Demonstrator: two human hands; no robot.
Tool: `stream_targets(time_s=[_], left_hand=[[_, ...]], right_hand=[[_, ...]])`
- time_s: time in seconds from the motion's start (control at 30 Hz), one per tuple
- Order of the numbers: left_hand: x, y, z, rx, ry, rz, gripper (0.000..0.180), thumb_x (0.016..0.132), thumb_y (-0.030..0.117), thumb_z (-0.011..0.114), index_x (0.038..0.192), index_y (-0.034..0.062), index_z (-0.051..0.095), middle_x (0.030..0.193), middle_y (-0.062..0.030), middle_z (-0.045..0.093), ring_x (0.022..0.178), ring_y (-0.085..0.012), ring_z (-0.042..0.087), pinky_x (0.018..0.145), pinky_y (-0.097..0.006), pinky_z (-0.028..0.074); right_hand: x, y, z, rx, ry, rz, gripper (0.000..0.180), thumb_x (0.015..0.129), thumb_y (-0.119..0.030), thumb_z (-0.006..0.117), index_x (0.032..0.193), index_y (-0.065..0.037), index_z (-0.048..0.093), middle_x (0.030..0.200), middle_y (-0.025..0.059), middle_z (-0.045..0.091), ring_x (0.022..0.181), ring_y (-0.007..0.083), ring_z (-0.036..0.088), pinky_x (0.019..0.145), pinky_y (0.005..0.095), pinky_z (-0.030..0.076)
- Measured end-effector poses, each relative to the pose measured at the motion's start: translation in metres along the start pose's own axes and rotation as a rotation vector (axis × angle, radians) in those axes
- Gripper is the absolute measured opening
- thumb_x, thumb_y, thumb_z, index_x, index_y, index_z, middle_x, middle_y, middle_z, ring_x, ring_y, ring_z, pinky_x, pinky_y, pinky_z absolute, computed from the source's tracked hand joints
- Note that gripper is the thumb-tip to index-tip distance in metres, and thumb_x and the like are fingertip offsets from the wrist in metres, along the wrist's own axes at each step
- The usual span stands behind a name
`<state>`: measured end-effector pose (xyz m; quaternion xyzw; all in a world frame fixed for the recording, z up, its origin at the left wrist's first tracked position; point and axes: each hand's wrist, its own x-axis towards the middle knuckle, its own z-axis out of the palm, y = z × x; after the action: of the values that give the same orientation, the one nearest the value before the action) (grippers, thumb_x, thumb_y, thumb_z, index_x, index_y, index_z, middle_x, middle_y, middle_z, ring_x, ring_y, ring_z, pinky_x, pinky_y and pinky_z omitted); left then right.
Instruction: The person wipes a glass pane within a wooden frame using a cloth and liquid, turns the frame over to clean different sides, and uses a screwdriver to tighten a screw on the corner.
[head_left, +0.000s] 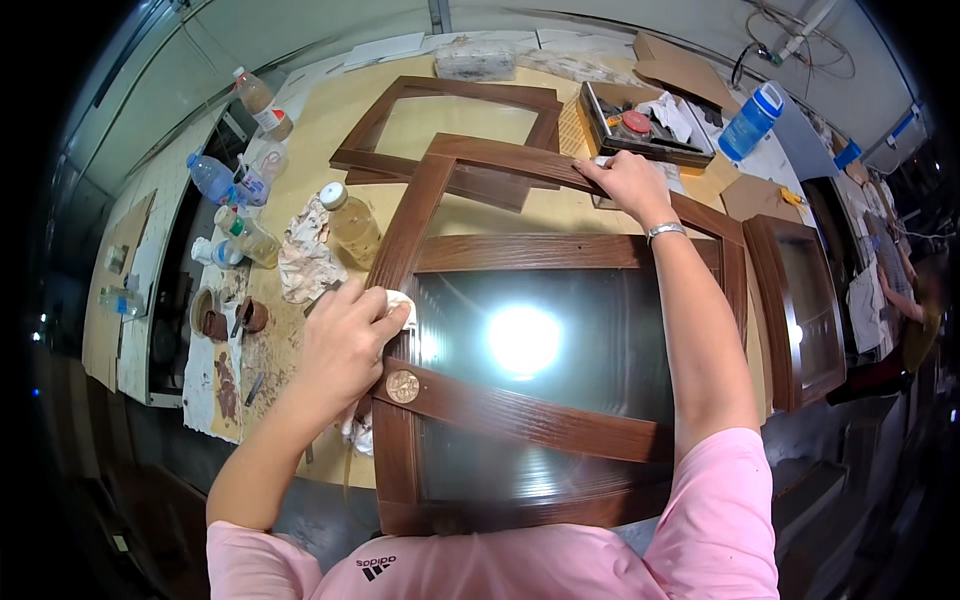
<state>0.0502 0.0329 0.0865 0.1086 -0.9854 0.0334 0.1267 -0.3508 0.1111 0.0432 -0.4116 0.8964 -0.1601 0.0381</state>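
Note:
A brown wooden frame with glass panes (540,425) leans up in front of me, its lower edge close to my body. My left hand (345,335) is closed round a small white cloth (401,308), which presses against the inner edge of the left stile beside the glass. At the top rail my right hand (630,187) grips the wood, fingers over the far side; a bit of white shows by its fingertips, too hidden to name. A round tan disc (403,386) sits where the lower crossbar meets the left stile. A bright light reflects in the large pane.
Other brown frames lie at the back (372,130) and stand at the right (800,310). A bottle of yellowish liquid (353,230), a crumpled stained cloth (308,250) and several bottles line the left. A box of odds and ends (650,150) and a blue bottle (750,122) sit back right.

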Motion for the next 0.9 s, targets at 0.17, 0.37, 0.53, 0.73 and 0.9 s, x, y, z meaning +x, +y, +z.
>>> stream_targets(time_s=[0.17, 0.37, 0.53, 0.73, 0.9], left_hand=[[-0.023, 0.006, -0.019, 0.021, -0.111, 0.057, 0.04, 0.066, 0.001, 0.068, 0.105, 0.0088, 0.069, 0.09, -0.0044, 0.059, 0.088, -0.026, 0.054, 0.072, -0.038, 0.041], [0.002, 0.001, -0.002, -0.072, -0.1, 0.047, 0.036, 0.068, 0.002, 0.065, 0.103, 0.0095, 0.07, 0.089, -0.0046, 0.06, 0.088, -0.0251, 0.054, 0.077, -0.04, 0.039], [-0.005, 0.0, -0.009, 0.025, -0.066, 0.029, 0.036, 0.07, 0.003, 0.066, 0.103, 0.0143, 0.072, 0.087, -0.0023, 0.06, 0.088, -0.0229, 0.055, 0.08, -0.04, 0.037], [0.002, 0.035, -0.008, -0.278, -0.165, 0.217, 0.035, 0.073, 0.001, 0.063, 0.103, 0.0159, 0.073, 0.079, -0.0027, 0.056, 0.084, -0.0224, 0.053, 0.077, -0.043, 0.035], [0.037, 0.02, 0.019, -0.114, -0.033, 0.053, 0.028, 0.074, 0.005, 0.063, 0.099, 0.0138, 0.073, 0.083, -0.0034, 0.06, 0.085, -0.023, 0.055, 0.079, -0.042, 0.039]], right_hand=[[-0.003, -0.008, 0.0, -0.029, 0.011, -0.012, 0.075, 0.082, -0.072, 0.053, 0.065, -0.002, 0.072, 0.062, 0.0126, 0.068, 0.074, 0.0312, 0.071, 0.075, 0.0411, 0.055], [-0.002, -0.001, -0.004, 0.021, -0.017, -0.023, 0.074, 0.081, -0.071, 0.054, 0.071, 0.0, 0.074, 0.072, 0.0179, 0.07, 0.079, 0.0351, 0.071, 0.077, 0.0419, 0.054], [-0.003, -0.006, -0.002, 0.028, -0.083, 0.009, 0.075, 0.08, -0.072, 0.054, 0.078, -0.001, 0.076, 0.085, 0.0219, 0.073, 0.085, 0.0379, 0.07, 0.078, 0.0427, 0.054], [-0.001, 0.004, -0.002, -0.004, -0.037, -0.018, 0.076, 0.081, -0.072, 0.053, 0.079, 0.001, 0.076, 0.084, 0.022, 0.073, 0.084, 0.0377, 0.071, 0.078, 0.0431, 0.054], [-0.001, -0.002, -0.002, 0.007, -0.081, -0.013, 0.077, 0.081, -0.072, 0.052, 0.085, 0.002, 0.076, 0.09, 0.0242, 0.073, 0.09, 0.0387, 0.07, 0.082, 0.044, 0.053]])
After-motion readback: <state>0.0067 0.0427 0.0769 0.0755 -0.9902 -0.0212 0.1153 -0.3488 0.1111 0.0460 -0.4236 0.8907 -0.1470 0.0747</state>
